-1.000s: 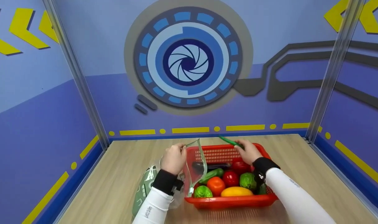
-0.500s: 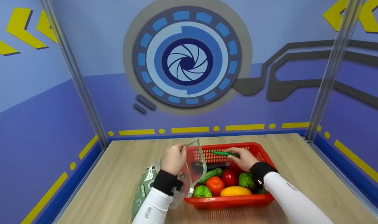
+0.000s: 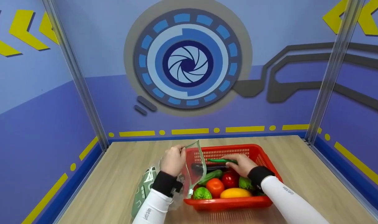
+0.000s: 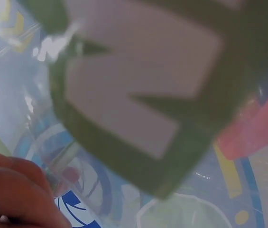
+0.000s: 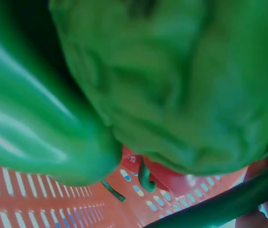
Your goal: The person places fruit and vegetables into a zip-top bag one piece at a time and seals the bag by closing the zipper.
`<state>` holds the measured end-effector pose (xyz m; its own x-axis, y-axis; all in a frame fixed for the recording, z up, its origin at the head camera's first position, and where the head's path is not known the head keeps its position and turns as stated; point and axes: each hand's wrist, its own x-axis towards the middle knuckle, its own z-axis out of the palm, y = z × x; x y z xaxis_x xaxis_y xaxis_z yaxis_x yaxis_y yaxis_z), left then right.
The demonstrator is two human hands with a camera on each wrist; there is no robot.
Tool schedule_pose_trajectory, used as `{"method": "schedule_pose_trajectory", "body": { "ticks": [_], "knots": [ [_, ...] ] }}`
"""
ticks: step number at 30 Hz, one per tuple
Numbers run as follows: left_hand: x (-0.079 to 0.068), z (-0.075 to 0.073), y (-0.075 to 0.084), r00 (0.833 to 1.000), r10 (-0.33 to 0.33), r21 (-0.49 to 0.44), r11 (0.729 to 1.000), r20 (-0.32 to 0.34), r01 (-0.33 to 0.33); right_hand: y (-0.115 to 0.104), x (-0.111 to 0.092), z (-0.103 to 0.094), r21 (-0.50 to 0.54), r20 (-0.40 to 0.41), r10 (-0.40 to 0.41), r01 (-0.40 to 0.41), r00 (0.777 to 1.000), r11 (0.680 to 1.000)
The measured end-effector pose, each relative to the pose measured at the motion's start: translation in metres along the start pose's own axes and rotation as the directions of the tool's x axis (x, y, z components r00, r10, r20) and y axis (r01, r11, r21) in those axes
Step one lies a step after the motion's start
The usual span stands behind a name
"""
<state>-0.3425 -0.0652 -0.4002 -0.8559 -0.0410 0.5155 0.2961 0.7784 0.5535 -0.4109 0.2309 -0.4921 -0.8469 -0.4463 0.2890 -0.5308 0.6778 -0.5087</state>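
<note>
My left hand (image 3: pixel 173 160) pinches the top edge of a clear zip bag (image 3: pixel 140 197) with green print, its mouth spread apart toward the basket's left side. In the left wrist view the bag's green and white print (image 4: pixel 138 85) fills most of the picture, with my fingers (image 4: pixel 15 190) at lower left. My right hand (image 3: pixel 244 165) holds a slim green chili pepper (image 3: pixel 218 161) by one end over the red basket (image 3: pixel 229 203), its tip pointing left toward the bag's mouth. In the right wrist view the chili crosses the lower right corner.
The basket holds an orange-red tomato (image 3: pixel 215 186), a red round vegetable (image 3: pixel 230 179), a yellow oval one (image 3: pixel 235 193), a green cucumber-like one (image 3: pixel 212 176), leafy green heads (image 3: pixel 202 193) and a dark eggplant (image 3: pixel 215 168). Blue printed walls (image 3: pixel 189 121) enclose the wooden table (image 3: pixel 120 161).
My right hand has brought the green chili pepper down and left, from above the basket's back rim to over the vegetables. My left hand stays in place on the bag's edge.
</note>
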Motion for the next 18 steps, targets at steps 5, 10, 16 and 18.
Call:
{"method": "schedule_pose_trajectory", "body": {
  "ticks": [5,10,16,18],
  "knots": [
    [-0.0001,0.0014,-0.0004,1.0,0.012,0.015,1.0,-0.005,-0.012,0.0025,0.0019,-0.002,0.097,-0.142,0.049,-0.035,0.989,0.995],
    [-0.0007,0.0008,0.0008,1.0,0.002,0.033,0.999,-0.004,-0.001,0.0036,0.0033,-0.0017,0.072,-0.094,0.198,-0.191,0.976,0.979],
    [-0.0006,0.0001,0.0008,1.0,-0.014,0.023,1.0,0.003,0.014,0.0076,0.0017,-0.0045,-0.011,-0.044,0.337,-0.337,0.941,0.941],
    [-0.0007,-0.0003,0.0004,1.0,-0.019,0.024,1.0,0.006,0.019,0.0083,0.001,-0.006,0.009,-0.043,0.352,-0.352,0.935,0.936]
  ]
}}
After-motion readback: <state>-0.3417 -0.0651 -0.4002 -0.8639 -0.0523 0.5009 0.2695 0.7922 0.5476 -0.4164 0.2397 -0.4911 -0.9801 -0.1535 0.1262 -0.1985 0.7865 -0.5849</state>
